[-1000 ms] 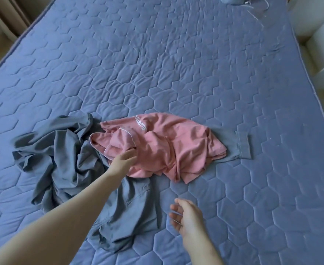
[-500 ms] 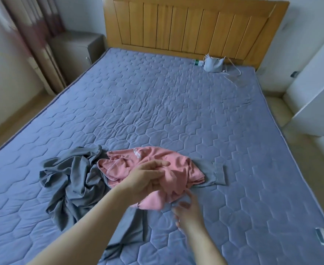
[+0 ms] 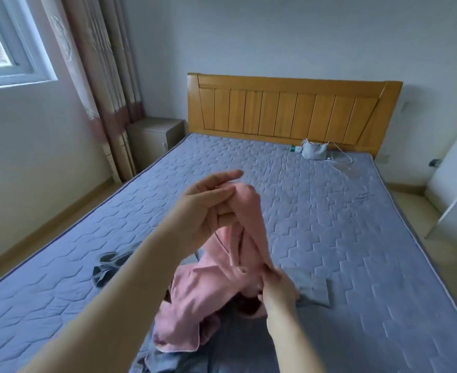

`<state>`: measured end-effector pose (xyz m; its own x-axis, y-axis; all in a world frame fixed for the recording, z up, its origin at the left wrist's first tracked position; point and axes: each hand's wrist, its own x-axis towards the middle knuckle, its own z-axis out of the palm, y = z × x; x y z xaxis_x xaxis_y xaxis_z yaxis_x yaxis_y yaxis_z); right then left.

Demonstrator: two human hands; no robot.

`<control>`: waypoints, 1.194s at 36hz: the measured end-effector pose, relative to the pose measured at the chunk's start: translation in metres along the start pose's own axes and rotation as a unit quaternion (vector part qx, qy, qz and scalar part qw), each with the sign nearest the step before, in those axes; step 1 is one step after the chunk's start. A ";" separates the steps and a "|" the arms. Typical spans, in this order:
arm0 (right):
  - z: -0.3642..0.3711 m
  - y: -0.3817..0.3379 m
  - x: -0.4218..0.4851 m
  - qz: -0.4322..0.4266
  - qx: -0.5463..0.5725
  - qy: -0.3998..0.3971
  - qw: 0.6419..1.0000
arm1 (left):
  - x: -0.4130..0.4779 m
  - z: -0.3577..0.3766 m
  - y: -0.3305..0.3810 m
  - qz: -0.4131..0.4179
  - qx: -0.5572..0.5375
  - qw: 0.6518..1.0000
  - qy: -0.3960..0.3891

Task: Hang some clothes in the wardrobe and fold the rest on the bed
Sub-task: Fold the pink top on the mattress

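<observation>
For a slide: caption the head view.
The left hand and right hand hold a pink garment above grey clothes on the bed.

Left hand held high, arm outstretched — its fingers pinch the pink garment, index finger straight. Right hand, below and right of those fingers, grips the same garment.

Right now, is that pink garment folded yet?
Not folded: the pink garment hangs crumpled, held up by the left hand and gripped lower down by the right hand.
</observation>
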<state>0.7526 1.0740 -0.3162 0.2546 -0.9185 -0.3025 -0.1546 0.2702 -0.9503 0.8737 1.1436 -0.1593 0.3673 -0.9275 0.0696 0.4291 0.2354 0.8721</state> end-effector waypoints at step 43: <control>-0.013 -0.037 -0.039 -0.107 0.002 -0.298 0.949 | 0.016 -0.028 -0.013 -0.088 -0.054 0.985 0.135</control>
<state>0.7363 1.0964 -0.2681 0.7743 -0.6265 -0.0893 -0.0358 0.0975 -0.9946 0.8967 1.1338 -0.1835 0.4786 -0.8494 -0.2224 0.5862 0.1206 0.8011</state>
